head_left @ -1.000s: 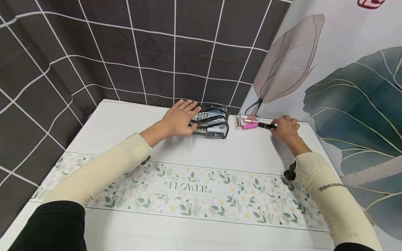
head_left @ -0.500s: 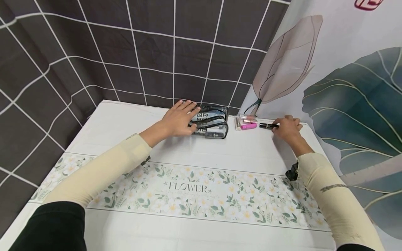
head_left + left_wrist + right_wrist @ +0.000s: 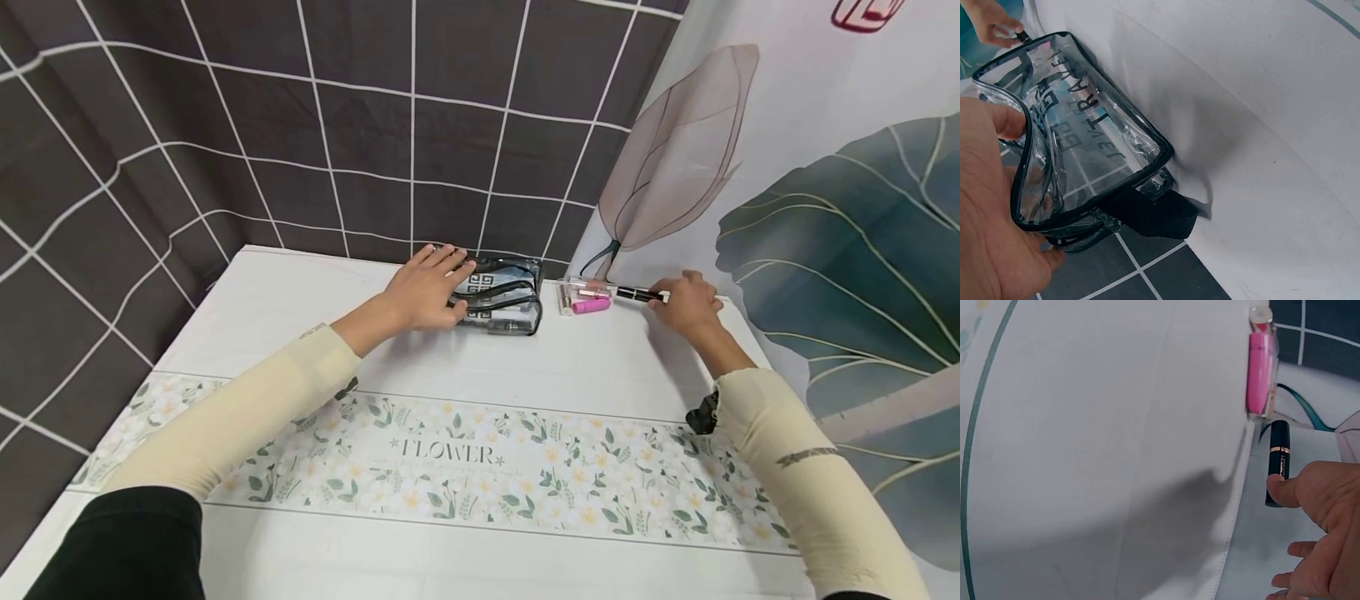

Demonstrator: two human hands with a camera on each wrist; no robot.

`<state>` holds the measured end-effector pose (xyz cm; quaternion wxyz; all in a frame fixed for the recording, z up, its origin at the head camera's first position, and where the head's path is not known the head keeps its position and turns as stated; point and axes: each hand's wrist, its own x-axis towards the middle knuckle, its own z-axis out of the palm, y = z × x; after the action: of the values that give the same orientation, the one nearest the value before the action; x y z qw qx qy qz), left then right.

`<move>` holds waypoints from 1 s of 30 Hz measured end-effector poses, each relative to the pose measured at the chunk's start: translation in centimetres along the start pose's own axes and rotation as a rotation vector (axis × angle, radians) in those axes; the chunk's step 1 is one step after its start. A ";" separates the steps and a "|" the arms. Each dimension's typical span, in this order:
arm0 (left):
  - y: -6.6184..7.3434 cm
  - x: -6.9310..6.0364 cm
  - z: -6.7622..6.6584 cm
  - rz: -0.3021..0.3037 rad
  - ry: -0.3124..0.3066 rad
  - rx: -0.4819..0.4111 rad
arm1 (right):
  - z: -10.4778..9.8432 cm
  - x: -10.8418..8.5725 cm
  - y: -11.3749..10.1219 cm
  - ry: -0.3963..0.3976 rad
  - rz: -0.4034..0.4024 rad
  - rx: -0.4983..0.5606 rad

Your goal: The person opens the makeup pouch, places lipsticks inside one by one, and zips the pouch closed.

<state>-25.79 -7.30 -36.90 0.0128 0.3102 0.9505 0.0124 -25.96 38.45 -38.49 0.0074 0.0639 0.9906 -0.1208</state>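
My left hand (image 3: pixel 426 292) rests across the left end of a clear travel bag (image 3: pixel 510 315) with black piping, fingers spread over its top and thumb at the near side. In the left wrist view, the bag (image 3: pixel 1107 119) shows dark lettering and a black fabric loop. At the far right, my right hand (image 3: pixel 692 308) pinches a black lipstick tube (image 3: pixel 1279 440) with a gold band near one end. Its free end points left at a small group of cosmetics: a pink tube (image 3: pixel 591 307), a clear tube (image 3: pixel 581 287) and a small pale tube (image 3: pixel 564 302).
A white table cover (image 3: pixel 337 550) with a printed flower band (image 3: pixel 450 483) lies under everything. Dark checked cloth (image 3: pixel 360 133) hangs behind the bag. A leaf-print curtain (image 3: pixel 795 100) hangs at the right, close to my right hand.
My right hand has drawn the black lipstick tube a little to the right, away from the pink tube, and the lipstick's tilt has changed. My left hand stays on the bag.
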 end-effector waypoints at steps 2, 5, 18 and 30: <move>0.0 0.0 0.0 -0.001 0.001 0.001 | -0.4 -0.2 -0.2 0.012 -0.019 0.002; 0.1 0.0 0.0 -0.002 -0.001 0.002 | -1.0 -0.5 -0.5 0.026 -0.047 -0.003; 0.1 -0.1 0.0 -0.010 -0.006 -0.005 | -2.6 -1.5 -3.1 0.093 -0.099 -0.004; 0.2 -0.3 -0.3 -0.008 -0.007 -0.008 | -3.6 -3.0 -6.9 0.100 -0.176 0.058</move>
<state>-25.43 -7.30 -36.60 0.0174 0.3063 0.9517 0.0148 -23.88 32.26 -33.29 -0.0546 -0.0172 0.9876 -0.1462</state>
